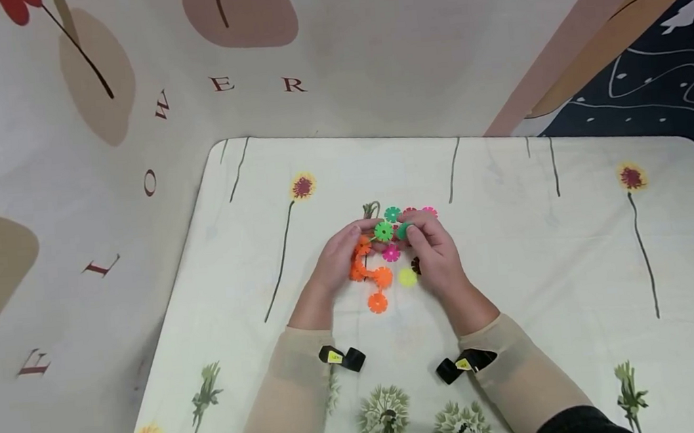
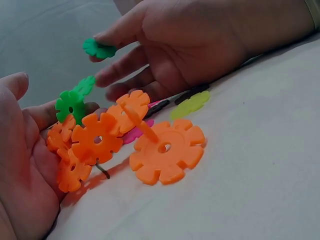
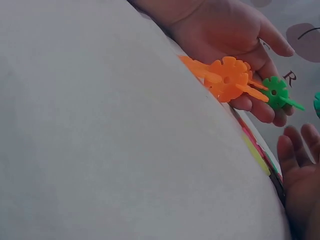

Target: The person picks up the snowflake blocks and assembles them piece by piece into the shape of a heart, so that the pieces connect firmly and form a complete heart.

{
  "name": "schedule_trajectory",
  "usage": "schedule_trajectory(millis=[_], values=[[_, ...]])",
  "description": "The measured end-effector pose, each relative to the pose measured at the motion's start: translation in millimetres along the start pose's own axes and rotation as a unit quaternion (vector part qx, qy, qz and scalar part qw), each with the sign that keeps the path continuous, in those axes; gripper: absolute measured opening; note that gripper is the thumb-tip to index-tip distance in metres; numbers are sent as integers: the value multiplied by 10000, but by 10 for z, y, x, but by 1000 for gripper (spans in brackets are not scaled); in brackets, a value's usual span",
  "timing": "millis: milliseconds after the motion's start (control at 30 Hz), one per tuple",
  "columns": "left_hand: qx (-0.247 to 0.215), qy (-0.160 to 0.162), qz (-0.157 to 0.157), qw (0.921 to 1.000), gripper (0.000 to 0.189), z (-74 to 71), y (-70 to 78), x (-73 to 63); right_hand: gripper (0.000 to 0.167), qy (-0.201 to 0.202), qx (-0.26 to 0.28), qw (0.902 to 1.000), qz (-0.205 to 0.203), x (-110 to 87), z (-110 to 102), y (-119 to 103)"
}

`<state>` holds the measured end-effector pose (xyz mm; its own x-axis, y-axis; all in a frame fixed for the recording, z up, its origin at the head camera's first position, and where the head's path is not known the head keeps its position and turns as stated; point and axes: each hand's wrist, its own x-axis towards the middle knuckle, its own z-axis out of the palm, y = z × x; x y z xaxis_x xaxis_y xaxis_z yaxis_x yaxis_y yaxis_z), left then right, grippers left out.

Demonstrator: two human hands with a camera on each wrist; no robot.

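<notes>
My left hand (image 1: 339,254) cradles a chain of linked plastic snowflake discs, its fingers bent behind and under them, its thumb held away. Most of the chain is orange discs (image 2: 97,139); a bright green disc (image 1: 383,231) sits at its upper end near the fingertips. A second green disc (image 2: 85,86) slots into that one at an angle. The lower orange disc (image 2: 167,151) reaches down by the cloth. My right hand (image 1: 438,253) pinches a darker green disc (image 2: 98,48) between thumb and index finger, just apart from the chain. Its other fingers are loosely bent.
Loose discs lie on the flower-printed cloth (image 1: 548,282) around the hands: yellow (image 1: 407,277), pink (image 1: 391,253), teal (image 1: 392,214) and a dark one (image 1: 415,265) partly behind the right hand. A printed curtain-like sheet (image 1: 374,92) rises behind the surface.
</notes>
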<state>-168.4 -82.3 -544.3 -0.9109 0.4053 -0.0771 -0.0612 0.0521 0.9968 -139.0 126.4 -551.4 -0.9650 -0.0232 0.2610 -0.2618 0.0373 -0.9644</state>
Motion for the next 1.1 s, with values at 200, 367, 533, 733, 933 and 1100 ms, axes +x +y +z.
schedule_trajectory(millis=[200, 367, 533, 733, 933, 1100], values=[[336, -119, 8, 9994, 47, 8, 10, -1, 17, -248, -103, 9995, 150, 6, 10, -17], [555, -82, 136, 9983, 45, 10, 7, 8, 16, -18, -315, 9976, 610, 9, 15, -39], [710, -13, 221, 9972, 42, 12, 18, 16, 19, 227, -386, 9950, 890, 16, 7, -55], [817, 104, 184, 9964, 39, 19, 27, 15, 21, 313, -335, 9941, 983, 15, 2, -65], [600, 227, 17, 9979, 31, 40, 3, 29, 18, 259, -186, 9953, 912, 23, 4, -53], [406, 488, 46, 9980, 27, 42, -4, 33, 16, 244, -33, 9963, 826, 25, 15, -45]])
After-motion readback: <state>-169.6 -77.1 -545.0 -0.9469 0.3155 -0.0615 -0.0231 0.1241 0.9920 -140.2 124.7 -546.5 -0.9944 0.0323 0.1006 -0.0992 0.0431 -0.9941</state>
